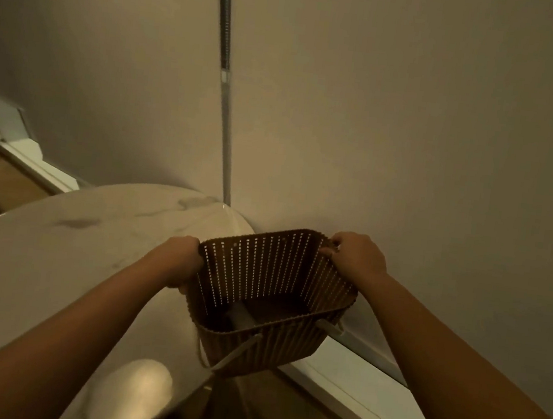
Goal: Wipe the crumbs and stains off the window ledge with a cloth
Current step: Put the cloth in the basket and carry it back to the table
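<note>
1. Both hands grip one brown slotted basket (271, 270) by its short ends. The left hand (181, 260) curls round the left rim, and the right hand (356, 256) pinches the far right corner.
2. It hangs in the air, tilted toward the camera, over the rounded edge of one marble table (73, 255). Its far rim is near the wall (416, 122).
3. One grey pole (226, 110) stands against the wall behind the table.
4. Two pale strap handles (234, 352) dangle from the near side.
5. One grey bundle (242, 315) lies in the basket's bottom left corner, too dim to tell whether it is cloth.
6. One white ledge (351, 383) runs along the wall's foot, below and right of the basket.
</note>
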Motion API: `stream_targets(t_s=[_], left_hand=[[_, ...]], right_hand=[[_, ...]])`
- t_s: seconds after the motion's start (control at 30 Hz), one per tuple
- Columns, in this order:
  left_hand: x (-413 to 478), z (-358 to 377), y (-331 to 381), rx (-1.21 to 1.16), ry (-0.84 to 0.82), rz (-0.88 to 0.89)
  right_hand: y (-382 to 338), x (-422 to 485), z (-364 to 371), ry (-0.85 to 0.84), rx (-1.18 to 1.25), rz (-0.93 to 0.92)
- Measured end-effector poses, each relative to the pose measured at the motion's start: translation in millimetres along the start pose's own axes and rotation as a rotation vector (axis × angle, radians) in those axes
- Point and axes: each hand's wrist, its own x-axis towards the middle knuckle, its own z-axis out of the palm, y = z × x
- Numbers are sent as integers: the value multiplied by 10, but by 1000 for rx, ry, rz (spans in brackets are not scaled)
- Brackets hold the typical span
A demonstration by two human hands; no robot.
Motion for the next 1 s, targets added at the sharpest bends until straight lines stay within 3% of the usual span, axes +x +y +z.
stream_targets(t_s=[0.37, 0.63, 0.83, 1.0], left_hand=[[513, -254, -758, -253, -156, -263], [667, -93, -1036, -413, -175, -296], [701, 1, -1055, -360, -214, -341], [677, -103, -988, -65, -284, -396]], right_hand=[[-1070, 1090, 720, -127, -66, -242], [-1327, 1391, 1125, -177, -139, -346], [-1360, 1425, 1253, -179, -160, -386], [-1385, 1373, 1125, -280, -237, -338]])
